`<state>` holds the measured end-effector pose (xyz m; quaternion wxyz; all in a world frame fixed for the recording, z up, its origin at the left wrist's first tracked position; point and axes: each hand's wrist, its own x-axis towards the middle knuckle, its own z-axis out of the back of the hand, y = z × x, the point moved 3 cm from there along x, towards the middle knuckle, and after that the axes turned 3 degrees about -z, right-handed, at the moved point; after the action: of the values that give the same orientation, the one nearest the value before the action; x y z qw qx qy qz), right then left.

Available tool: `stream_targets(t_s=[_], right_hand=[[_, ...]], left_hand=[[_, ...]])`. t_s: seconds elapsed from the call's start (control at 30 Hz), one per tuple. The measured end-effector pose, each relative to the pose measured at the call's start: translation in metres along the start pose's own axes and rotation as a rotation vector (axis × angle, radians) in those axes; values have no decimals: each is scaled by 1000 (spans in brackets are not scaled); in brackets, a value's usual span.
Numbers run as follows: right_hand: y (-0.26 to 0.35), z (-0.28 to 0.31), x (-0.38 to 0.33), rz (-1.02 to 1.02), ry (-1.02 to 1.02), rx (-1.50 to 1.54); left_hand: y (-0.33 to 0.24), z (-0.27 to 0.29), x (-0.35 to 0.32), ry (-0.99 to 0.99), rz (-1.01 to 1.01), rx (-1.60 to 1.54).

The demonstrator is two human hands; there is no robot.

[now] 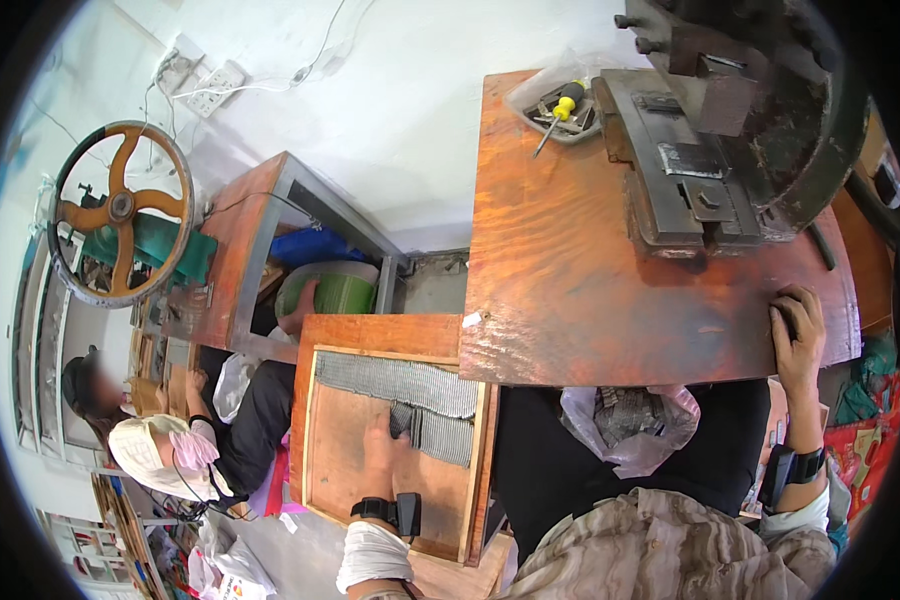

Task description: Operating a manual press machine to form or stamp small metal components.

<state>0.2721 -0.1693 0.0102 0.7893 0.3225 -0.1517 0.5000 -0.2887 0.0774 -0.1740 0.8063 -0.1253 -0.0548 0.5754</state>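
Workshop, white wall behind an orange-brown wooden bench [570, 270] carrying a heavy metal press [710, 150]. Left hand [382, 447] lies flat, fingers together, in a wooden tray [335, 440], touching stacked grey metal strips [420, 395]. Right hand [796, 335] grips the bench's near edge, fingers curled over it.

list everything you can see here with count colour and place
orange-brown wooden workbench: 1, centre right
dark metal press machine: 1, black-grey, on the bench, upper right
yellow-handled screwdriver: 1, in a clear tray at the bench's far edge
shallow wooden tray: 1, brown, lower left of the bench
rows of small grey metal pieces: many, in the wooden tray
clear plastic bag of grey pieces: 1, on the lap
orange spoked handwheel: 1, far left
seated co-worker: 1, lower left
left hand: 1, on the grey pieces
right hand: 1, on the bench's near edge
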Motion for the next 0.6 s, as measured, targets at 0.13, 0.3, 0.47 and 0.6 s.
stream_targets(t_s=[0.13,0.3,0.47,0.6], right_hand=[[-1,18,-3,16,-40,-37],[6,8,4,-14,-46,7],[6,15,0,16,-75,26],[1,18,-2,57,-100,33]], left_hand=[[3,1,-1,3,280,-201],[-75,99,0,-119,381,-454],[-262,181,68,-51,-176,-744],[-404,206,105,56,-433,-653]])
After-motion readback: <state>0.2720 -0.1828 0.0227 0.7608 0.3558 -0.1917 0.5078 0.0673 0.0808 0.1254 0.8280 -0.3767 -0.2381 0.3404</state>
